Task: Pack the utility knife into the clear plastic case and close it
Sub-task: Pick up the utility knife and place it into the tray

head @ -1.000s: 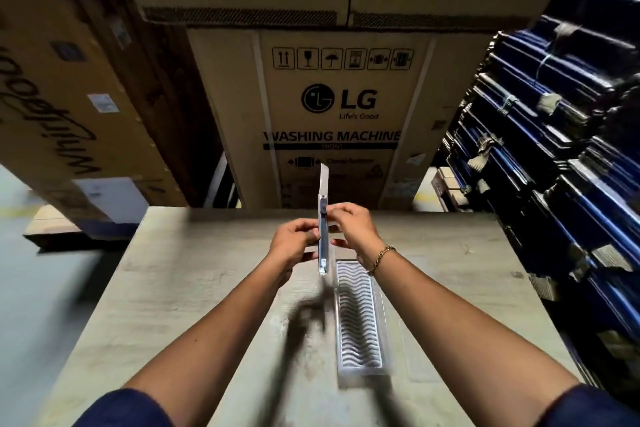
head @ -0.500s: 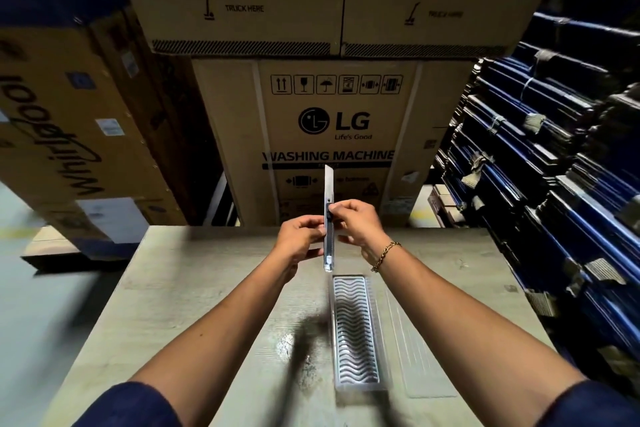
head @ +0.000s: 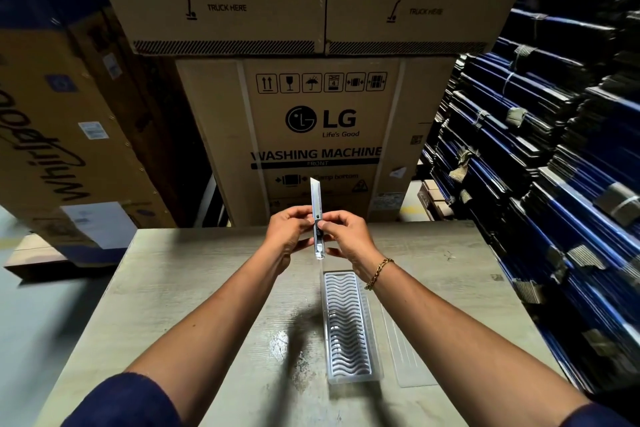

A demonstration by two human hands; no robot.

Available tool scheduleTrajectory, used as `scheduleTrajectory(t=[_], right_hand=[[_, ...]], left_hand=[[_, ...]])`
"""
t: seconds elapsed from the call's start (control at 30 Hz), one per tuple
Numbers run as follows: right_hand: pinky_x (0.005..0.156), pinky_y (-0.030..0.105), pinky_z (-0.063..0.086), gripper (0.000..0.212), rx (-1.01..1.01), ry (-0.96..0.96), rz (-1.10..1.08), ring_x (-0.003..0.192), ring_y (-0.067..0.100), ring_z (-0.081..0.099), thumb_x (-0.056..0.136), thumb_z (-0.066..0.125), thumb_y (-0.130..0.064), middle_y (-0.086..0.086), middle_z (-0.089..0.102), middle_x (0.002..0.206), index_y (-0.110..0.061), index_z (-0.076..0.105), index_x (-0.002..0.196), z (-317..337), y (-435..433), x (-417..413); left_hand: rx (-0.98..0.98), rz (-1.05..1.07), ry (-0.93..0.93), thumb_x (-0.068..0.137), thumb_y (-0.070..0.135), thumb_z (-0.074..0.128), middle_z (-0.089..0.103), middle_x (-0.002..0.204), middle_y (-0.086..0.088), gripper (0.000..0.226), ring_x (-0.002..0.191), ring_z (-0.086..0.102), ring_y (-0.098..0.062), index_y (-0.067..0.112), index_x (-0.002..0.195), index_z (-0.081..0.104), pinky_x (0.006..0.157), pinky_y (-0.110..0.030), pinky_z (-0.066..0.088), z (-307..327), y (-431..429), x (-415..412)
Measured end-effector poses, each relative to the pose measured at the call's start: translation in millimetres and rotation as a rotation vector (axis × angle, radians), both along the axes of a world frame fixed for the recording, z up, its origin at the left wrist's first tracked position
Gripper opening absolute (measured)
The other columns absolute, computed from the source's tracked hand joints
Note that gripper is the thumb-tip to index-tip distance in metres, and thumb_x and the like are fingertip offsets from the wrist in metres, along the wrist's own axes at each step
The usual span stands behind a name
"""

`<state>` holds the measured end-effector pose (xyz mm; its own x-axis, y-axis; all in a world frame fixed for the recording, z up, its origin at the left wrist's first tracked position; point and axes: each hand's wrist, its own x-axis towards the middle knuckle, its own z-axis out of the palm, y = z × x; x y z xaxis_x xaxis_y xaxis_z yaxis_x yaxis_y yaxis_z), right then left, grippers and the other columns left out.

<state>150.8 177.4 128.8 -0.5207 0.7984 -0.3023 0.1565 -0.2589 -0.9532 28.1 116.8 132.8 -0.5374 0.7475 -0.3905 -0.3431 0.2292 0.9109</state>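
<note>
A slim utility knife (head: pixel 317 215) stands upright in the air above the far part of the table, its silver blade extended and pointing up. My left hand (head: pixel 289 232) pinches its body from the left and my right hand (head: pixel 346 236) grips it from the right, thumb on the dark slider. Below and nearer to me lies the open clear plastic case (head: pixel 348 326) with a wavy ribbed insert. Its flat clear lid (head: pixel 407 354) lies on the table to the right of it.
The grey wooden table (head: pixel 194 305) ends at its far edge just behind my hands. Large cardboard appliance boxes (head: pixel 311 121) are stacked behind it. Bundles of dark blue flat stock (head: pixel 554 149) are piled along the right side. Grey floor lies to the left.
The view has tilted upward, so the hands and the case sit lower in the frame. Both hands keep the knife upright; the blade still sticks out.
</note>
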Motion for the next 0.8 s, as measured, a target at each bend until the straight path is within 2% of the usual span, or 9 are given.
scheduleTrajectory(t=[0.17,0.33,0.4,0.5,0.6,0.73,0.8], right_hand=[[0.067,0.031,0.056,0.015,-0.001,-0.009,0.011,0.077,0.011,0.074,0.095,0.066,-0.014,0.010,0.079,0.098,-0.011,0.070,0.109,-2,-6,7],[0.069,0.031,0.056,0.014,-0.006,-0.015,0.026,0.079,0.010,0.070,0.094,0.066,-0.013,-0.003,0.077,0.086,-0.015,0.070,0.107,-4,-11,10],[0.070,0.032,0.057,0.018,-0.016,-0.013,0.029,0.084,0.012,0.070,0.094,0.065,-0.013,0.000,0.078,0.092,-0.016,0.070,0.111,-2,-9,11],[0.075,0.036,0.057,0.023,-0.056,0.025,-0.057,0.100,0.020,0.070,0.097,0.058,-0.016,0.008,0.074,0.114,-0.018,0.068,0.117,9,2,8],[0.085,0.041,0.058,0.030,-0.112,0.104,-0.106,0.112,0.023,0.069,0.100,0.049,-0.022,0.003,0.071,0.122,-0.018,0.068,0.123,23,10,6],[0.074,0.035,0.057,0.037,-0.155,0.132,-0.087,0.112,0.020,0.068,0.099,0.044,-0.024,0.002,0.072,0.124,-0.015,0.067,0.128,35,12,10],[0.074,0.036,0.056,0.038,-0.163,0.122,-0.090,0.114,0.019,0.067,0.098,0.043,-0.025,0.002,0.071,0.125,-0.016,0.067,0.126,35,13,13]], left_hand=[[-0.004,0.028,-0.002,0.092,-0.002,0.059,0.076,0.095,-0.003,0.026,0.086,0.071,-0.018,0.016,0.104,0.074,0.066,-0.029,0.057,4,2,0],[0.003,0.030,0.019,0.093,-0.002,0.058,0.075,0.091,-0.002,0.026,0.083,0.071,-0.018,0.013,0.107,0.073,0.063,-0.028,0.055,7,2,2],[0.011,0.029,0.020,0.093,-0.003,0.057,0.074,0.092,-0.003,0.025,0.081,0.071,-0.017,0.015,0.103,0.073,0.064,-0.028,0.056,8,2,3],[0.018,0.024,0.014,0.094,-0.003,0.057,0.073,0.092,-0.004,0.025,0.085,0.069,-0.019,0.017,0.099,0.072,0.066,-0.028,0.055,9,2,5],[0.015,0.016,0.021,0.094,-0.002,0.056,0.073,0.094,-0.006,0.025,0.086,0.069,-0.019,0.014,0.106,0.072,0.063,-0.027,0.054,11,3,8],[0.016,0.001,0.026,0.095,-0.002,0.056,0.074,0.099,-0.011,0.026,0.084,0.071,-0.022,0.009,0.113,0.071,0.065,-0.028,0.057,13,7,13],[0.018,-0.006,0.044,0.095,-0.003,0.055,0.074,0.100,-0.013,0.026,0.080,0.070,-0.021,0.007,0.115,0.070,0.067,-0.030,0.057,13,10,16]])
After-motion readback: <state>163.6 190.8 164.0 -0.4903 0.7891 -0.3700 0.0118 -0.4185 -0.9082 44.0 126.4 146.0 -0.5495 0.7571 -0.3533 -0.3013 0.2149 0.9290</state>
